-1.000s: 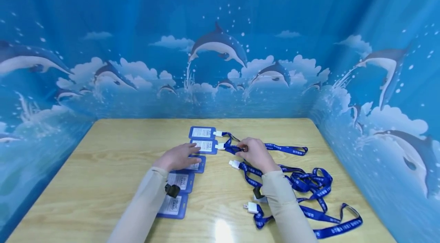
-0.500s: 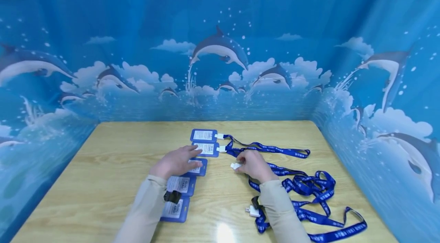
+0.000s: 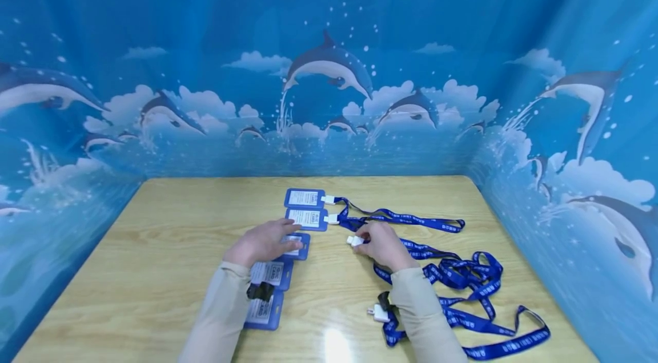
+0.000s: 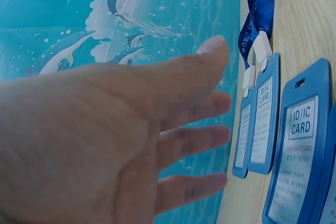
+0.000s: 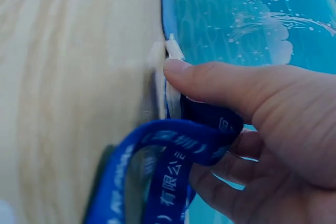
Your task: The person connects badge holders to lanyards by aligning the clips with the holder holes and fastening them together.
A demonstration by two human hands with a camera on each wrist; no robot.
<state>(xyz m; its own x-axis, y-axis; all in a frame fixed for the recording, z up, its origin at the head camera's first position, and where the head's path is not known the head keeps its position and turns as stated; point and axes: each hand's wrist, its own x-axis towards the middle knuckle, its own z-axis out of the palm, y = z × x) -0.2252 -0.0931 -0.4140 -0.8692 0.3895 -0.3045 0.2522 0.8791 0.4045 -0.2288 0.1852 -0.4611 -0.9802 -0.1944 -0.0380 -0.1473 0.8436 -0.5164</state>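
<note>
My left hand (image 3: 262,242) is held with fingers apart over a blue ID card holder (image 4: 302,140), partly covering it in the head view. In the left wrist view its fingers appear beside the holders, gripping nothing. Between thumb and fingers, my right hand (image 3: 382,246) pinches the white clip (image 3: 354,241) of a blue lanyard (image 5: 168,182). The strap loops below the thumb in the right wrist view. Two more card holders, the farthest (image 3: 305,198) and the one before it (image 3: 315,219), have white clips and lanyards at their right ends.
Nearer the body, two card holders (image 3: 284,281) (image 3: 266,317) lie partly under the left sleeve. Tangled lanyards (image 3: 462,277) spread over the table's right side, one with a loose white clip (image 3: 379,313). A dolphin-printed curtain (image 3: 329,146) stands behind the wooden table (image 3: 154,249).
My right hand has left the strap of the second holder's lanyard, come nearer the body and picked up another lanyard by its white clip. My left hand has stayed nearly still.
</note>
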